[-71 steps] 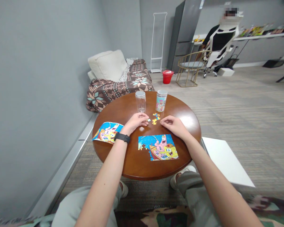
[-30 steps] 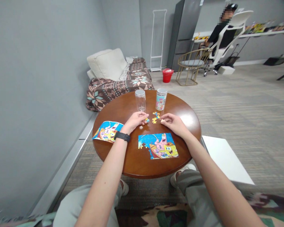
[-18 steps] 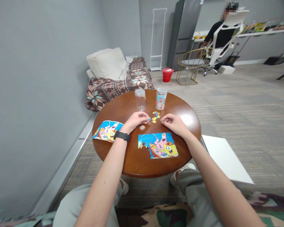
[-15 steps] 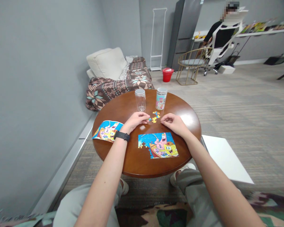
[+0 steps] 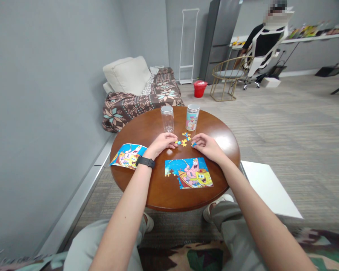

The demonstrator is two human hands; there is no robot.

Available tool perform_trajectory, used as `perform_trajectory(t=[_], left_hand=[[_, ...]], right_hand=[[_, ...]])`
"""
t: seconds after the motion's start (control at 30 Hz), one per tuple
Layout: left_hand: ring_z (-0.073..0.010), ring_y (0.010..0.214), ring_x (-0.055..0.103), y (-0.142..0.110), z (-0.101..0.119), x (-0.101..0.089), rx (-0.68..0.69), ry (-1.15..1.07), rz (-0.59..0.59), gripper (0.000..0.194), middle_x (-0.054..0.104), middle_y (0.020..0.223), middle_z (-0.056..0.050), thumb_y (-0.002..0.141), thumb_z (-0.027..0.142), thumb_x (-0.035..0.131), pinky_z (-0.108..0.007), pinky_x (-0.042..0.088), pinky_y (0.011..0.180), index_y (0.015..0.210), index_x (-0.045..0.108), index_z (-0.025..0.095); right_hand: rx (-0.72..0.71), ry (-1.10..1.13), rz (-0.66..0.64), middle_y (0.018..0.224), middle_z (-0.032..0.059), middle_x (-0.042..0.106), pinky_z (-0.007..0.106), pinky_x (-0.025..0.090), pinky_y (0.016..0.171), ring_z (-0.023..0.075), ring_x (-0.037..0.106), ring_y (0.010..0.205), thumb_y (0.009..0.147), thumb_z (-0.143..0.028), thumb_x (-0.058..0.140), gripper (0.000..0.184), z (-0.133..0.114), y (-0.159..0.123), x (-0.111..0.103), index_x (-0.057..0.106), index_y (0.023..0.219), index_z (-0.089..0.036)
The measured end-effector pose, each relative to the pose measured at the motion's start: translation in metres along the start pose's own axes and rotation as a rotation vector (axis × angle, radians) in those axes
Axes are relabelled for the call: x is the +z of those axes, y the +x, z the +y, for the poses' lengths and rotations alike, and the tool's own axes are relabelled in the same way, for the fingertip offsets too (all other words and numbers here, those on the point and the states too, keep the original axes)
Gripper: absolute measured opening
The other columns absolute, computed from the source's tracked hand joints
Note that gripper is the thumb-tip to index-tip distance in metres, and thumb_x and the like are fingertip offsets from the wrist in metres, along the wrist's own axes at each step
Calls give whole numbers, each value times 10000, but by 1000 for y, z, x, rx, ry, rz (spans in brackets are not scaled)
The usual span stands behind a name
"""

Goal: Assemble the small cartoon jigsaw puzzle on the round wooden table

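Note:
A partly built cartoon jigsaw [image 5: 189,173] lies on the round brown table [image 5: 161,192], near its front edge. Beyond it sit a few loose puzzle pieces [image 5: 184,139]. My left hand [image 5: 161,144], a black watch on its wrist, rests curled beside those pieces with its fingertips touching one. My right hand [image 5: 207,145] pinches a small blue and yellow piece [image 5: 194,144] between thumb and fingers, just right of the loose ones.
A clear jar [image 5: 167,119] and a picture-labelled jar [image 5: 192,117] stand behind the pieces. A printed picture sheet [image 5: 127,155] overhangs the table's left edge. A white stool [image 5: 268,190] is at the right. A blanket-covered sofa [image 5: 142,98] lies beyond; a person sits in an office chair [image 5: 264,49] far back.
My right hand has shifted slightly toward the loose pieces and now shows a blue and yellow piece in its pinch. My left hand's fingertips have nudged at the pieces, barely moving.

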State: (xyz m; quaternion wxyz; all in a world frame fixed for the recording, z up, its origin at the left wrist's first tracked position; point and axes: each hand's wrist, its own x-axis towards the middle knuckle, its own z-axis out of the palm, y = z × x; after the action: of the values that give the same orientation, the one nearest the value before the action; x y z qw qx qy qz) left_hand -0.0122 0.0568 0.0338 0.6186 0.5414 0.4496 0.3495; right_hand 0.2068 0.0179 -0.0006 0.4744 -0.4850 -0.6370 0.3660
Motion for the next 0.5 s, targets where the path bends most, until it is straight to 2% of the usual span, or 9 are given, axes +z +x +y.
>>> perform_trajectory(t=[0.1, 0.2, 0.33, 0.4, 0.5], left_hand=[[-96, 628, 638, 0, -1, 0, 10, 6, -10, 108, 644, 691, -16, 749, 63, 685, -221, 511, 639, 781, 598, 120], [-81, 616, 622, 1, -3, -1, 29, 25, -29, 122, 641, 679, -9, 722, 44, 680, -211, 504, 647, 743, 587, 119], [-57, 590, 595, 2, -5, -2, 54, 34, -33, 141, 626, 665, 14, 695, 26, 684, -189, 484, 635, 720, 578, 116], [-58, 588, 591, 2, -5, -2, 54, 35, -30, 138, 622, 658, 14, 706, 34, 688, -189, 477, 623, 716, 576, 115], [-73, 590, 594, 2, -3, -1, 43, 32, -32, 127, 626, 649, 2, 741, 87, 710, -195, 472, 603, 743, 587, 118]], right_hand=[[11, -55, 2, 783, 35, 702, 290, 534, 712, 153, 640, 710, 700, -181, 676, 121, -1, 0, -1, 672, 821, -183], [19, -155, 9, 733, 26, 687, 283, 501, 646, 143, 590, 629, 731, -231, 670, 151, -3, -1, -2, 718, 866, -182], [-70, -290, 32, 789, 36, 692, 284, 457, 621, 134, 535, 612, 786, -300, 627, 185, -7, -3, -4, 752, 870, -192], [-84, -283, 31, 817, 37, 697, 286, 457, 635, 136, 543, 631, 787, -311, 625, 200, -9, -3, -4, 751, 891, -195], [-9, -172, 8, 764, 20, 689, 283, 473, 635, 141, 572, 624, 743, -298, 663, 226, -8, -2, -2, 714, 934, -188]])
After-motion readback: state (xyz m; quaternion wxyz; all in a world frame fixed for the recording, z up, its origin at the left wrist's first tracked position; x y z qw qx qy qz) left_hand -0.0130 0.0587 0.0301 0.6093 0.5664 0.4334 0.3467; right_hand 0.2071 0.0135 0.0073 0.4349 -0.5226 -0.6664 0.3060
